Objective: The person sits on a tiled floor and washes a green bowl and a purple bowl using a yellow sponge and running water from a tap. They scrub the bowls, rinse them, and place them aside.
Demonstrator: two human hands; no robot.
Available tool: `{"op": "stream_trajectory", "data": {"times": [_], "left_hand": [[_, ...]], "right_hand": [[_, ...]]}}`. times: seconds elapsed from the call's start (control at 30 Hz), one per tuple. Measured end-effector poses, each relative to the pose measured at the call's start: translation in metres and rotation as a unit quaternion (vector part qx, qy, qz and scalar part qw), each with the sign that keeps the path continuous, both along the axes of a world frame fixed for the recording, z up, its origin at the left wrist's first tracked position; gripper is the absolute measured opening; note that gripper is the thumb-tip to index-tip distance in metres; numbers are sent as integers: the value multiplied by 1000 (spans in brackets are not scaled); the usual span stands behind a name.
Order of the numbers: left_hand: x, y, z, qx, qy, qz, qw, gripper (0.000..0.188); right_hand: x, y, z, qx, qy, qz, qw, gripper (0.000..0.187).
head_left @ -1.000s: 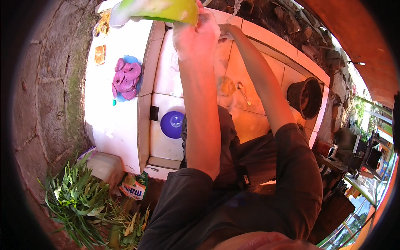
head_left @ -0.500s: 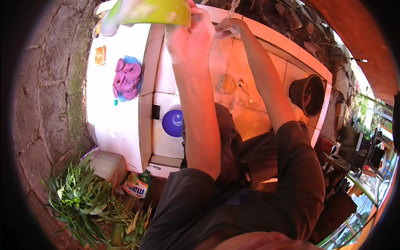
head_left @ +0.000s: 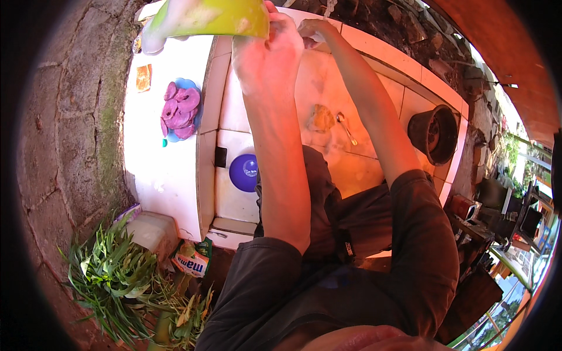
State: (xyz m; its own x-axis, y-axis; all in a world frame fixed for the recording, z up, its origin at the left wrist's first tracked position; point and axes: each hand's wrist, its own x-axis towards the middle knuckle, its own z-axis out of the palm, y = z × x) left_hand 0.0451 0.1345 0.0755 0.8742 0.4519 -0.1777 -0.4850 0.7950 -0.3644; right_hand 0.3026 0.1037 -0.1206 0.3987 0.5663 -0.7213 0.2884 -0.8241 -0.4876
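Observation:
At the top edge, my left hand [head_left: 275, 50] is foamy and closed round the rim of a lime-green bowl [head_left: 216, 17], which is tilted and partly out of the picture. White suds cling to the bowl's left end. Just right of it is my right hand [head_left: 316, 30], its fingers curled inward; whatever they hold, if anything, is hidden. Below the hands, a yellowish lump [head_left: 321, 118] and a metal spoon [head_left: 346, 128] lie on the wet tiled basin floor [head_left: 357, 167]. A blue-purple bowl [head_left: 243, 173] is in the basin, partly behind my left forearm.
On the white ledge [head_left: 164, 193] at left, a light-blue dish [head_left: 197, 108] holds several purple pieces, near an orange packet [head_left: 143, 78]. A dark pot [head_left: 433, 134] stands at the basin's right. Green leaves [head_left: 111, 275] and a detergent-like pouch [head_left: 192, 257] are at lower left.
My right hand has moved slightly up and left, closer to my left hand. White foam or water seen under it before no longer shows. The green bowl stays almost still.

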Motion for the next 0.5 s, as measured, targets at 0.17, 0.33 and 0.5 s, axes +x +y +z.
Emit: {"op": "stream_trajectory", "data": {"times": [0.17,0.33,0.5], "left_hand": [[-1,-4,5,8,-9,-5,1000,13],[-2,-5,5,12,-12,-4,1000,16],[-2,-8,9,52,-2,26,998,19]], "right_hand": [[0,-4,0,65,-16,40,997,25],[4,-9,2,87,68,-8,994,29],[9,-18,4,119,170,-113,972,37]]}}
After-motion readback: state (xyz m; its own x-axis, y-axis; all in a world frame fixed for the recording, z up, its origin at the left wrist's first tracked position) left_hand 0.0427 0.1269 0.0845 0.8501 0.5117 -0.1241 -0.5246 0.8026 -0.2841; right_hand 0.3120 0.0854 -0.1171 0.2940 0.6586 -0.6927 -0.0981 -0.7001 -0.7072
